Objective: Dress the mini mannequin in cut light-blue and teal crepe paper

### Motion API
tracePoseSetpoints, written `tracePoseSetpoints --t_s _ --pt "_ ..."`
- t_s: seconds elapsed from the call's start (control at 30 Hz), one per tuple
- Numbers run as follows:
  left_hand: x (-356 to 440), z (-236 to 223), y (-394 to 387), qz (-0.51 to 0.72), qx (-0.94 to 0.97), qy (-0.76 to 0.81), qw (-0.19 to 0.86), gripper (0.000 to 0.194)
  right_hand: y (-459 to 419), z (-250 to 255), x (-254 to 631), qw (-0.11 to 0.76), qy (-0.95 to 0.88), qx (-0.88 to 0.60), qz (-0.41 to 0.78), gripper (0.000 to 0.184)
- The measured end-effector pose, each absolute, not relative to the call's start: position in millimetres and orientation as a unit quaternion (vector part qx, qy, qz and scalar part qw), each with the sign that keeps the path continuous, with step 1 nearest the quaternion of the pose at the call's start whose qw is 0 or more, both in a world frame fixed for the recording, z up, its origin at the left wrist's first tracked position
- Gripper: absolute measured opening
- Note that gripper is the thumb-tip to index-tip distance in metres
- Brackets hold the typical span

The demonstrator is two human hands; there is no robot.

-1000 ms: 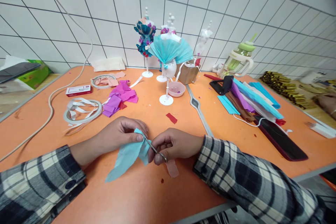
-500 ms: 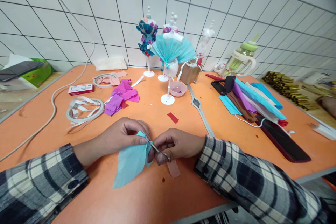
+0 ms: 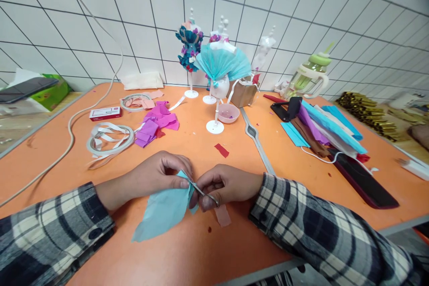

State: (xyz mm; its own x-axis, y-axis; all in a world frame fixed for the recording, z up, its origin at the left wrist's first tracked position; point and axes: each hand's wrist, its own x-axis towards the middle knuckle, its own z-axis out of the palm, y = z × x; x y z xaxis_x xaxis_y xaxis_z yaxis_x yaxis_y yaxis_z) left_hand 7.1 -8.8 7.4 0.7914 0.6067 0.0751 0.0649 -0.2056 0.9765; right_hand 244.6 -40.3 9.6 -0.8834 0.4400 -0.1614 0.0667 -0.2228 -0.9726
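My left hand (image 3: pixel 166 172) pinches the top edge of a piece of light blue crepe paper (image 3: pixel 166 212), which hangs down toward the orange table (image 3: pixel 161 263). Small scissors (image 3: pixel 200 191) are held in my right hand (image 3: pixel 228 187), fingers curled round the handles. Their blades lie against the paper's upper right edge, close to my left fingertips. Part of the paper hangs behind the blades. Just below my right hand a pale pink paper scrap (image 3: pixel 223 216) rests on the table, and a red scrap (image 3: pixel 221 150) lies farther back.
Small white dress forms, one with a blue pleated paper fan (image 3: pixel 217 65), stand near the tiled wall. Left are tape rolls (image 3: pixel 129 140), purple paper (image 3: pixel 146 134) and a red-white box (image 3: pixel 105 113). A pink bowl (image 3: pixel 229 114), folded papers (image 3: pixel 330 125), a dark case (image 3: pixel 365 183) and a bottle (image 3: pixel 310 78) are also there.
The lower corner of the blue paper has swung a little to the left. Both hands keep nearly the same place, and the whole view has shifted slightly.
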Motion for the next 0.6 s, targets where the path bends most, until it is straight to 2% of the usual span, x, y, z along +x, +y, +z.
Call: tracePoseSetpoints --t_s 0.37,0.6 --pt "7.4 4.8 -7.1 0.212 0.777 0.199 0.559 0.041 -40.4 7.9 244.7 0.115 -0.621 -0.218 0.744 0.037" --pt "7.4 2.8 -7.0 0.214 0.788 0.191 0.545 0.039 -38.6 6.6 244.2 0.11 -0.617 -0.217 0.748 0.039"
